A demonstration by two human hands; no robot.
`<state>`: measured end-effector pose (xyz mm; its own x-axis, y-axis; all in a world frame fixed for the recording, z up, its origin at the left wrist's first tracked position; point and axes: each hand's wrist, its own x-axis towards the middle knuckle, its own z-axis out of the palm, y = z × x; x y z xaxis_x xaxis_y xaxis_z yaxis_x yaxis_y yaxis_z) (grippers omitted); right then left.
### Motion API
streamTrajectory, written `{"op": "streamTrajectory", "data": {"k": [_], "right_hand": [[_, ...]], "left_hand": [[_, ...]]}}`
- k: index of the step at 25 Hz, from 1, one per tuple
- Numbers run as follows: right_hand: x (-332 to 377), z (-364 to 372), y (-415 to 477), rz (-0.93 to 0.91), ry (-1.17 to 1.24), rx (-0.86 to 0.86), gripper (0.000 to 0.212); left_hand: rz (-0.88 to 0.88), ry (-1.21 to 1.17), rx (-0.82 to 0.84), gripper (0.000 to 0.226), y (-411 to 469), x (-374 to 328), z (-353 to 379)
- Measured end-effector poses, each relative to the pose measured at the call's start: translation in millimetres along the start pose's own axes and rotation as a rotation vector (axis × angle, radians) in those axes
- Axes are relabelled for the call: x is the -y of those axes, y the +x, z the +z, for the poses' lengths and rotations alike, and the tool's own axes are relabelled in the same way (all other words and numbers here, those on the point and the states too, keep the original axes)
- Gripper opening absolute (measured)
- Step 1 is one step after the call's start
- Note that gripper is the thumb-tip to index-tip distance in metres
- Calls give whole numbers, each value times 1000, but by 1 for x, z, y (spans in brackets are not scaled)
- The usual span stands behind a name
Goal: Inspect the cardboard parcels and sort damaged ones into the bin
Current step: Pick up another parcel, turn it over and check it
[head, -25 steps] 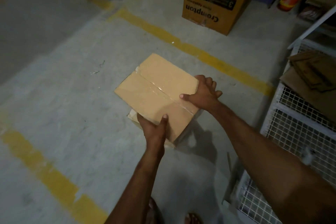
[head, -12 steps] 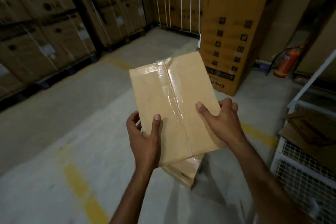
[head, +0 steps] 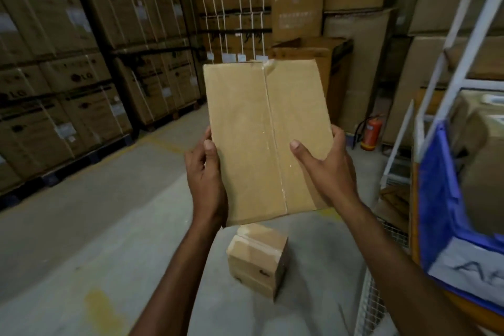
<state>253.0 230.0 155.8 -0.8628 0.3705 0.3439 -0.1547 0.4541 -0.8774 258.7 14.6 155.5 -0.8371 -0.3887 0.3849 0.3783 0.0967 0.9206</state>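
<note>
The parcel (head: 245,144) is held upright in the air, its taped face toward the camera. The left hand (head: 204,180) grips its left edge and the right hand (head: 327,172) its lower right edge, thumbs pressed on the front, fingers wrapped round behind. Below it, small boxes (head: 257,259) sit stacked on the floor (head: 95,226), near a wire cage (head: 368,303).

The flat brown cardboard parcel (head: 245,144) hides most fingers of the left grip (head: 205,174) and right grip (head: 326,172). The right edge crops the blue bin (head: 436,185).
</note>
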Motion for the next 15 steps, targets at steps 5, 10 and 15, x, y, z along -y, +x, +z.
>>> {"op": "streamTrajectory", "data": {"k": [5, 10, 15], "right_hand": [[36, -71, -70, -39, 101, -137, 65], [47, -148, -114, -5, 171, -257, 74], [28, -234, -156, 143, 292, -115, 92]], "left_hand": [[-10, -98, 274, 54, -57, -69, -19], [94, -168, 354, 28, -104, -103, -20], [22, -41, 555, 76, -167, -161, 2]]}}
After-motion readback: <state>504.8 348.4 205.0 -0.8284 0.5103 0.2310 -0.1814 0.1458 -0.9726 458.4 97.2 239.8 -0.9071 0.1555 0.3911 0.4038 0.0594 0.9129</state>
